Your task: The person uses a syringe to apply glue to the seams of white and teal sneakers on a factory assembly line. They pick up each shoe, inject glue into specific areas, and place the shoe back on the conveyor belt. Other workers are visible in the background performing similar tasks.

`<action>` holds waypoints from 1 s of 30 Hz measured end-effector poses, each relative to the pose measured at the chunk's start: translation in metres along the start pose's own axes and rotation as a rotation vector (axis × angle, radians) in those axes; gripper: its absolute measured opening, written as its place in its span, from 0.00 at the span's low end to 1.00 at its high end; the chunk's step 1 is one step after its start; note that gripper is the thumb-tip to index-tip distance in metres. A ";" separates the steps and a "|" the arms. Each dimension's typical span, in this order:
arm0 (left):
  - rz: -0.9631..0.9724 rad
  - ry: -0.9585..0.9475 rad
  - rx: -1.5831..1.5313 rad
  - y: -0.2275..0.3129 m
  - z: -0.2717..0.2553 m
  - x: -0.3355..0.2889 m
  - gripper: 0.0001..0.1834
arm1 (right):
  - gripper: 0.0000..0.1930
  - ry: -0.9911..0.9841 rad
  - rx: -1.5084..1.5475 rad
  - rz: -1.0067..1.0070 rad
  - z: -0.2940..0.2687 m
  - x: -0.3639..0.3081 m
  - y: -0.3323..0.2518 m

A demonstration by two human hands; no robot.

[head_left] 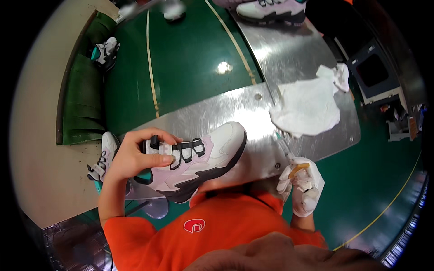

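Note:
My bare left hand (pixel 135 156) grips a sneaker (pixel 199 156) by its tongue and collar, thumb on the tongue. The sneaker is white and pale lilac with black laces and a black sole. It is tilted, toe pointing right, over the near edge of the metal worktop (pixel 181 118). In a white glove, my right hand (pixel 307 185) is closed around a slim clear tube (pixel 285 148) with a teal tip, which looks like a syringe. Crumpled white cloth (pixel 285 179) and a tan ring-like piece (pixel 298 170) also show at its fingers.
A white cloth (pixel 307 108) lies on the worktop at right. Another sneaker (pixel 271 11) stands at the far end. Beyond the worktop runs a green belt (pixel 194 58) with tan lines. More sneakers sit at left, one on a green padded rack (pixel 81 90), another (pixel 106 153) beside my left arm.

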State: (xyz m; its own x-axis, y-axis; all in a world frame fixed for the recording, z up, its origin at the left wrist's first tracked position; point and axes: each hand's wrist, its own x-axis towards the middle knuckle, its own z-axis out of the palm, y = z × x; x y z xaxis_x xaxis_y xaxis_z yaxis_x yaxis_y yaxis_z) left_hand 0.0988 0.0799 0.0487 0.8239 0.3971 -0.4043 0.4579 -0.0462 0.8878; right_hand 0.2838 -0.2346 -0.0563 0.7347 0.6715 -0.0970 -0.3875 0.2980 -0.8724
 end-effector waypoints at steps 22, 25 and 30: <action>0.008 0.064 0.095 0.001 0.025 -0.023 0.14 | 0.49 -0.356 0.250 0.142 0.009 -0.004 0.014; 0.014 0.069 0.090 0.001 0.026 -0.023 0.15 | 0.49 -0.363 0.192 0.153 0.009 -0.003 0.010; 0.025 0.068 0.083 -0.001 0.026 -0.024 0.15 | 0.47 -0.372 0.136 0.143 0.010 -0.004 0.005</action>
State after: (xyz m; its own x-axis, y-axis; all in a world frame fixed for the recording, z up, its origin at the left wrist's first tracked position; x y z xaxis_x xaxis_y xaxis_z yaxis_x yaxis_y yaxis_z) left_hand 0.0873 0.0466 0.0522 0.8122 0.4560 -0.3639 0.4657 -0.1311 0.8752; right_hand 0.2736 -0.2292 -0.0554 0.4265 0.9044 -0.0113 -0.5596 0.2541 -0.7889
